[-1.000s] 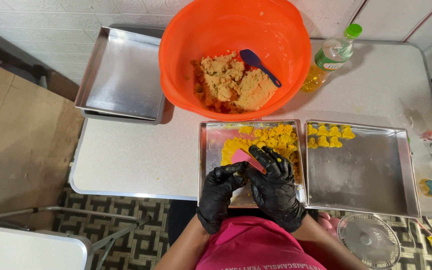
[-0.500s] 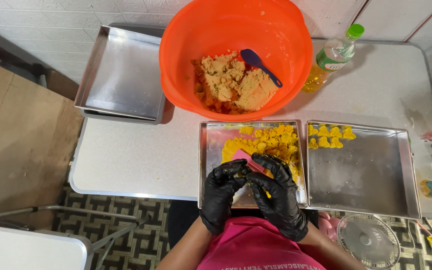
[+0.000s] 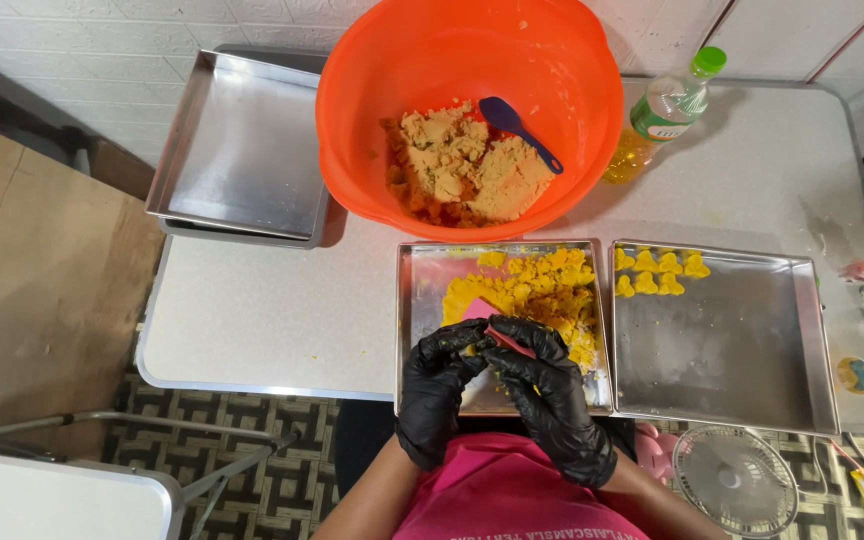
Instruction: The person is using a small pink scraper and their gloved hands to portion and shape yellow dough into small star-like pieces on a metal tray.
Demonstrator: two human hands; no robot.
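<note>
Both black-gloved hands, the left hand [image 3: 439, 385] and right hand [image 3: 550, 395], are closing together on a pink mould [image 3: 492, 325] over the yellow-dough tray [image 3: 422, 270] on the desk [image 3: 272, 300]

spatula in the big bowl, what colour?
Dark blue. The spatula lies on the dough in the orange bowl, clearest in the head view.

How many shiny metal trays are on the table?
3: one at the back left, one under the gloved hands, one at the right. None seem hidden.
</note>
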